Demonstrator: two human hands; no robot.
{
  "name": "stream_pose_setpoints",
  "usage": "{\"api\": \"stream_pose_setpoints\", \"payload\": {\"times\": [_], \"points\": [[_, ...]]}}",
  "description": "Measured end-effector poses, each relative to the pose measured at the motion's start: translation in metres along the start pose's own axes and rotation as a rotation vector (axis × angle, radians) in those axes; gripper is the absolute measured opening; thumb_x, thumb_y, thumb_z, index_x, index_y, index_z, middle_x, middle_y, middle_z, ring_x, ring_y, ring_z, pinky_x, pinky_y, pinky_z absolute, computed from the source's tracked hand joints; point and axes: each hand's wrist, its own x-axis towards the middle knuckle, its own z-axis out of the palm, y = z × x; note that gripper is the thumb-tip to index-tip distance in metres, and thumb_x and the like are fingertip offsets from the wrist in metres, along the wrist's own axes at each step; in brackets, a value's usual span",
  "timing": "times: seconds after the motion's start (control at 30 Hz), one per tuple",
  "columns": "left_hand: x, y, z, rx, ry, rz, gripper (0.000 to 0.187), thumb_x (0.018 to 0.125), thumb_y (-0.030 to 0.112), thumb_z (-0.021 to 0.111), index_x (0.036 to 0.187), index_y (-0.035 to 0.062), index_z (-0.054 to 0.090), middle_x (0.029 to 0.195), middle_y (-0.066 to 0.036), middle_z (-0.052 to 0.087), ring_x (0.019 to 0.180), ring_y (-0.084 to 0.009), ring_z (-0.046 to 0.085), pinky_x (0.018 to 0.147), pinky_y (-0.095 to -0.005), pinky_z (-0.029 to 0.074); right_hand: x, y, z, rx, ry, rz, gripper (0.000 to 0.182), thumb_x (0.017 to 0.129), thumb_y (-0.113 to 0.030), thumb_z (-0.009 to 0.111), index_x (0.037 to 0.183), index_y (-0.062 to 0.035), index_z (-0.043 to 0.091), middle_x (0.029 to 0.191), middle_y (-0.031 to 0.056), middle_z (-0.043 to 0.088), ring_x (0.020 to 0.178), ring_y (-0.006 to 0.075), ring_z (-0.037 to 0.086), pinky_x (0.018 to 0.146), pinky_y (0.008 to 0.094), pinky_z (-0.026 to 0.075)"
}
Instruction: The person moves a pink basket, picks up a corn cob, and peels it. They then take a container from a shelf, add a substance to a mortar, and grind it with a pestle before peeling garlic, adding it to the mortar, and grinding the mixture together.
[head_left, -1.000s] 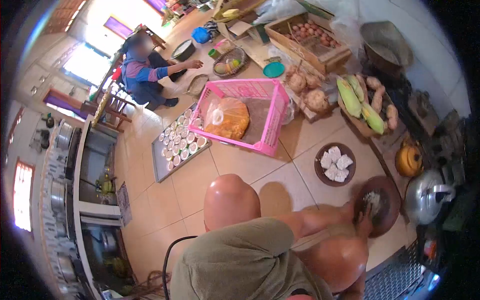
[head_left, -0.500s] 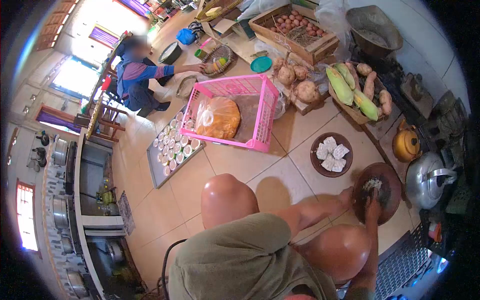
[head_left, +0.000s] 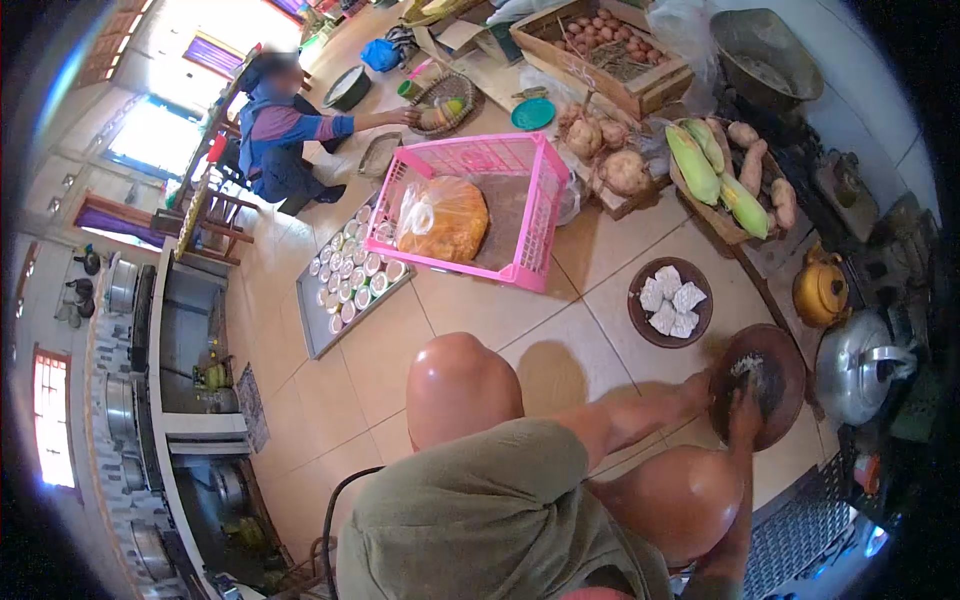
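Note:
A dark round stone bowl (head_left: 785, 385) rests tilted on the floor at the right, with crumbly white bits (head_left: 748, 368) inside. My left hand (head_left: 697, 392) holds the bowl's left rim. Inside the bowl, my right hand (head_left: 745, 408) is closed near the white bits; whatever is in its fingers is hidden. Just above stands a brown bowl (head_left: 640, 325) with several white, patterned chunks (head_left: 674, 300).
Beside the stone bowl are a silver kettle (head_left: 845, 370) and yellow kettle (head_left: 822, 290). Farther off are a corn basket (head_left: 715, 225), egg crate (head_left: 640, 95), pink crate (head_left: 545, 215) and tray of cups (head_left: 312, 320). Another person (head_left: 290, 140) crouches, one hand at a basket (head_left: 470, 95).
The view has shifted slightly, so floor objects sit a little differently in the frame. My right hand stays in the bowl and my left hand stays at its rim.

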Motion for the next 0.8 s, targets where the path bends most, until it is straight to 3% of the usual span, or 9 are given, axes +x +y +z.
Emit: {"api": "stream_pose_setpoints", "payload": {"times": [0.07,0.13,0.23,0.3,0.4,0.53,0.6,0.7,0.8], "points": [[0.003,-0.01,0.006,-0.021,-0.03,-0.009,0.064,0.072,0.019,0.064,0.127,0.0016,0.035,0.124,-0.018,0.047,0.115,-0.028,0.045,0.097,-0.0351,0.035,0.073,0.053,0.022,0.164,0.23,-0.366,0.053,0.087,-0.033,0.047,0.136,-0.0208,0.031,0.121,0.0227,0.048,0.084,0.0368,0.06,0.074,0.0487,0.044],[0.005,-0.034,0.024,0.025,-0.034,0.074,0.06,0.073,0.018,0.062,0.125,0.001,0.037,0.119,-0.02,0.05,0.11,-0.0316,0.048,0.094,-0.0372,0.038,0.069,0.039,-0.049,0.677,-0.295,0.048,0.051,0.088,-0.032,0.047,0.135,-0.019,0.032,0.122,0.0218,0.048,0.077,0.0337,0.062,0.068,0.0493,0.045],[0.006,-0.03,0.01,0.083,-0.028,0.156,0.056,0.073,0.016,0.06,0.123,0.0004,0.039,0.114,-0.021,0.052,0.105,-0.0351,0.051,0.091,-0.0392,0.04,0.062,0.018,-0.057,0.592,0.011,-0.146,0.05,0.089,-0.029,0.046,0.133,-0.008,0.033,0.12,0.018,0.052,0.097,0.0347,0.056,0.078,0.0445,0.044],[-0.011,0.031,-0.021,0.187,-0.04,-0.131,0.05,0.073,0.013,0.057,0.119,0.0006,0.043,0.108,-0.022,0.055,0.1,-0.0381,0.052,0.089,-0.0413,0.042,0.097,0.06,0.03,0.154,0.203,-0.424,0.05,0.089,-0.028,0.044,0.134,-0.0094,0.032,0.12,0.0198,0.051,0.1,0.0373,0.055,0.083,0.0457,0.042],[-0.012,0.027,-0.018,0.215,-0.013,-0.17,0.042,0.073,0.014,0.054,0.114,0.0018,0.048,0.104,-0.022,0.057,0.098,-0.0382,0.053,0.088,-0.042,0.042,-0.006,-0.024,-0.011,-0.126,-0.036,-0.17,0.049,0.089,-0.026,0.043,0.134,-0.0106,0.032,0.116,0.0217,0.052,0.1,0.0387,0.054,0.082,0.0466,0.042],[-0.012,0.034,-0.027,0.263,-0.112,-0.108,0.039,0.073,0.016,0.054,0.11,0.0037,0.051,0.102,-0.022,0.057,0.096,-0.0383,0.053,0.087,-0.0433,0.042,0.004,-0.012,-0.018,0.059,0.109,-0.157,0.048,0.089,-0.026,0.045,0.133,-0.0102,0.035,0.11,0.0234,0.055,0.1,0.0403,0.053,0.084,0.0464,0.041],[-0.005,0.013,-0.01,0.31,-0.114,-0.253,0.041,0.074,0.016,0.053,0.113,0.0055,0.05,0.104,-0.021,0.057,0.098,-0.0381,0.052,0.086,-0.0441,0.042,0.043,0.008,-0.038,0.349,-0.03,-0.18,0.05,0.088,-0.028,0.047,0.132,-0.0091,0.035,0.11,0.0241,0.055,0.101,0.04,0.053,0.084,0.0459,0.041],[-0.009,-0.008,0.001,0.314,0.067,-0.115,0.043,0.069,0.018,0.062,0.108,0.0039,0.05,0.099,-0.019,0.058,0.095,-0.0344,0.056,0.082,-0.0438,0.045,0.081,0.037,-0.052,0.793,-0.226,-0.113,0.054,0.086,-0.032,0.049,0.131,-0.0061,0.035,0.117,0.025,0.05,0.103,0.0393,0.051,0.086,0.0439,0.041],[-0.025,0.046,-0.031,0.304,0.071,-0.103,0.039,0.07,0.019,0.062,0.104,0.0037,0.051,0.099,-0.019,0.059,0.094,-0.0347,0.056,0.081,-0.0444,0.045,0.088,0.051,0.01,0.343,0.051,-0.407,0.055,0.087,-0.032,0.047,0.132,-0.004,0.032,0.121,0.0263,0.046,0.106,0.0396,0.049,0.087,0.043,0.04]]}}
